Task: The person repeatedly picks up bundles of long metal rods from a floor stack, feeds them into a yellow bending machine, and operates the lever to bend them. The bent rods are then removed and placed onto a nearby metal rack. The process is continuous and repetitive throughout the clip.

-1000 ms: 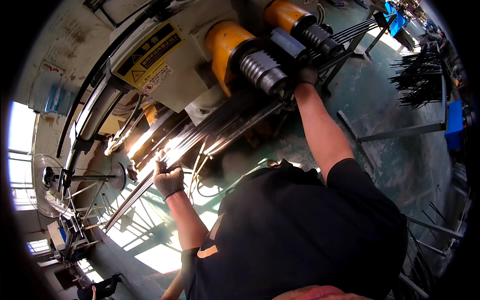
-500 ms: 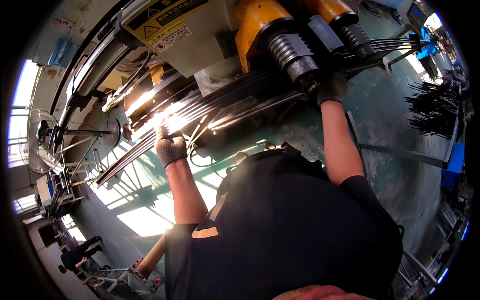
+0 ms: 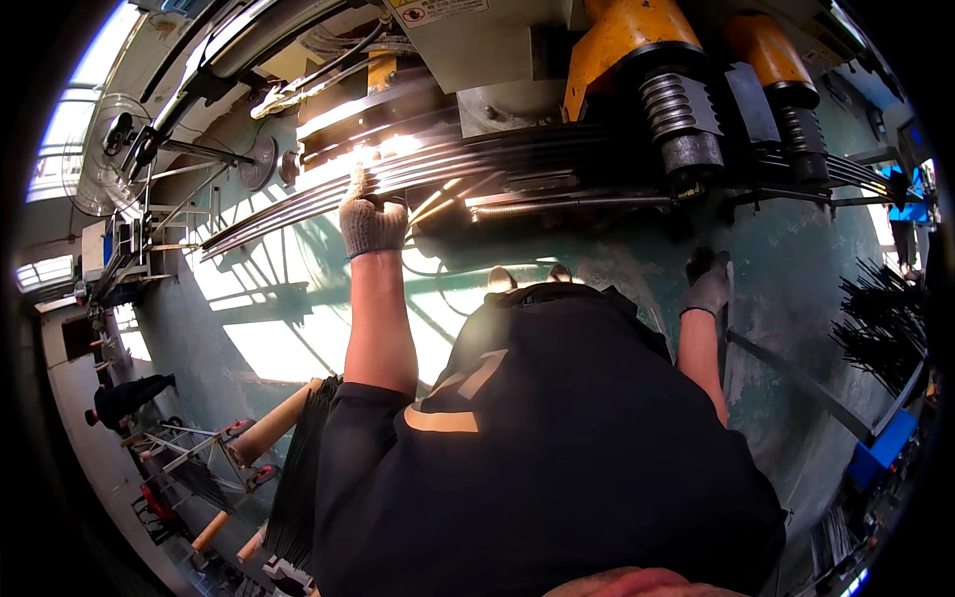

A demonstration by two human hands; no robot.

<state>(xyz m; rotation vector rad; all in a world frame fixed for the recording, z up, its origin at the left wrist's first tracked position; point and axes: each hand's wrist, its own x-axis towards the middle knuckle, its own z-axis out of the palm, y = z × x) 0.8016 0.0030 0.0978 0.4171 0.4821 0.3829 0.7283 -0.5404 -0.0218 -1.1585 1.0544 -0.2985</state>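
Note:
My left hand (image 3: 375, 225), in a grey knitted glove, is at the left part of a bundle of long thin metal rods (image 3: 288, 211). Its fingers close on the rods, one reaching up over them in bright glare. The rods run rightward across the machine, below its orange and grey body. My right hand (image 3: 708, 282), gloved with dark fingertips, hangs clear of the machine, below the ridged metal cylinder (image 3: 686, 124). Its fingers are dark and loosely apart, and I see nothing in them.
Orange machine housings (image 3: 637, 45) stand at the top right. A standing fan (image 3: 107, 149) is at the far left. Dark rods (image 3: 880, 323) are piled on a rack at right, near a blue box (image 3: 883, 448). Another person (image 3: 129, 398) stands far left; a wheeled cart (image 3: 204, 463) is at lower left.
My right hand has come away from beneath the ridged cylinders and moved back toward my body. My left hand stays at the rods. The view has turned, shifting the machine rightward.

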